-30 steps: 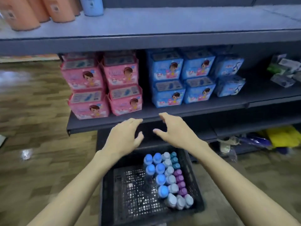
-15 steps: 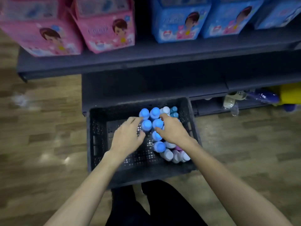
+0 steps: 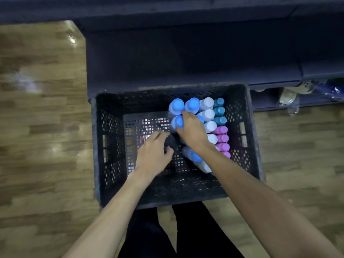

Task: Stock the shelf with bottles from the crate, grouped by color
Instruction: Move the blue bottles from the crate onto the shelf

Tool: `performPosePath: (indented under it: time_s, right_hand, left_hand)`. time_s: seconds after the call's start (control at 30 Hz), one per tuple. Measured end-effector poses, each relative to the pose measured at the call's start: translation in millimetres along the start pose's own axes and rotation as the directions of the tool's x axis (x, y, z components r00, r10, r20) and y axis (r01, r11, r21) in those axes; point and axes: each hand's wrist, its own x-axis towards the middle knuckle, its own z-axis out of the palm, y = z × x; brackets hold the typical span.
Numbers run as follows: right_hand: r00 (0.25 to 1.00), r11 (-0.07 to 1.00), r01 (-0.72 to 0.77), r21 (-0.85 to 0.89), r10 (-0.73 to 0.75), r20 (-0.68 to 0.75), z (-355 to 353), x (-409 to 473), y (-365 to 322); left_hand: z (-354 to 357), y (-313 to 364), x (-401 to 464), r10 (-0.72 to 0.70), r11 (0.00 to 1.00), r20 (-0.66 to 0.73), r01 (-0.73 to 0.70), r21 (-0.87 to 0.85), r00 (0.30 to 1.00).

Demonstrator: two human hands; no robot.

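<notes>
A black plastic crate [image 3: 109, 146] stands on the floor below me. Its right half holds upright bottles in rows by cap colour: blue [image 3: 192, 104], white [image 3: 207, 103], teal [image 3: 219, 110] and pink [image 3: 221, 130]. My right hand [image 3: 192, 132] lies over the blue row, with thumb and forefinger closed around one blue-capped bottle [image 3: 176, 122]. My left hand [image 3: 151, 153] is inside the crate just left of the bottles, fingers apart and holding nothing. Two bottles, one blue-capped [image 3: 194, 156], lean near my right wrist.
The dark lower shelf [image 3: 186, 58] runs right behind the crate. Wooden floor [image 3: 42, 127] lies on both sides. Bagged clutter [image 3: 290, 97] sits under the shelf at the right. The crate's left half shows bare mesh bottom [image 3: 141, 125]. My legs are below the crate's front wall.
My view has tilted down from the shelves of boxes to the crate. Both hands dropped into the crate, and the right hand closed around a blue-capped bottle.
</notes>
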Motion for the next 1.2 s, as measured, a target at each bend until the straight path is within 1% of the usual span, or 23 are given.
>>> performPosePath:
  time_s: [0.1,0.17,0.27,0.5,0.63,0.73,0.9,1.0,1.1,1.2]
  right_hand:
    - [0.998,0.996,-0.021,-0.085,0.027,0.064,13,7,0]
    - [0.995,0.99,-0.04,-0.134,0.051,0.082,20,14,0]
    - [0.997,0.982,-0.054,-0.179,0.064,0.05,31,22,1]
    - [0.997,0.977,-0.049,-0.206,0.036,-0.068,44,23,9]
    - [0.996,0.99,-0.058,-0.131,0.047,-0.081,49,25,11]
    - [0.997,0.989,-0.058,-0.139,0.051,-0.055,51,28,10]
    - [0.996,0.988,-0.076,-0.131,0.07,-0.055,48,31,8]
    - [0.995,0.995,-0.085,-0.055,0.081,-0.062,39,24,6]
    - [0.996,0.997,-0.069,0.02,0.07,-0.061,13,10,-1]
    - [0.997,0.999,-0.023,0.042,0.027,-0.079,-26,-5,-12]
  left_hand:
    - [5,-2,4,0.003,1.0,0.023,-0.004,0.01,1.0]
    - [8,-5,7,0.008,1.0,0.034,-0.008,0.01,0.999]
    - [14,-13,10,0.007,1.0,0.033,-0.007,0.003,0.999]
    - [30,-30,18,0.012,1.0,0.049,-0.012,-0.001,0.999]
    - [41,-33,16,0.032,0.999,0.084,-0.032,0.0,0.996]
    - [50,-33,13,0.042,0.999,0.111,-0.045,0.023,0.993]
    - [55,-29,13,0.051,0.998,0.114,-0.054,0.03,0.992]
    - [41,-26,8,0.054,0.998,0.083,-0.055,0.012,0.995]
    - [18,-25,3,0.037,0.997,0.015,-0.038,0.063,0.999]
    - [-10,-17,-1,0.02,0.992,-0.003,-0.019,0.124,1.0]
